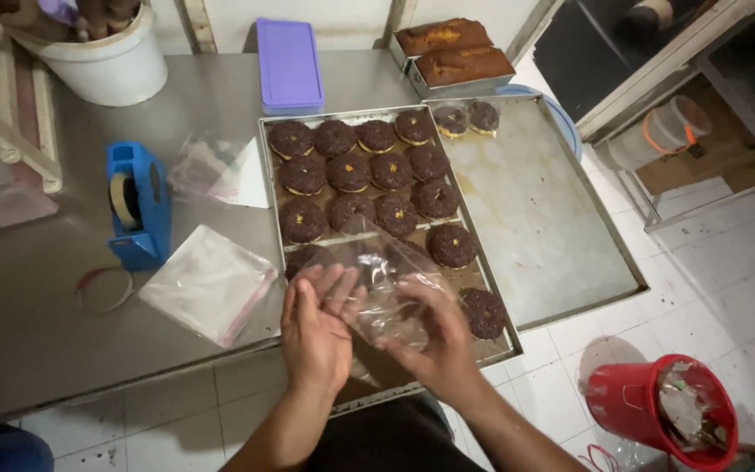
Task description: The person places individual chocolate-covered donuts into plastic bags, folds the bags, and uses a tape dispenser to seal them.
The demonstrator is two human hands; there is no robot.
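Both hands, left (315, 328) & right (434, 336), pinch a clear plastic bag (382, 284) over the doughnut tray (491, 350) — thin, limp, slippery, prob. best gripped at its mouth edges.

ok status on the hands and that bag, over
Left hand and right hand both on clear plastic bag, held over doughnut tray. Nothing blocking.

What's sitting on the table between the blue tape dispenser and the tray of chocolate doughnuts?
In the head view, clear plastic bags lie between the tape dispenser and the doughnut tray.
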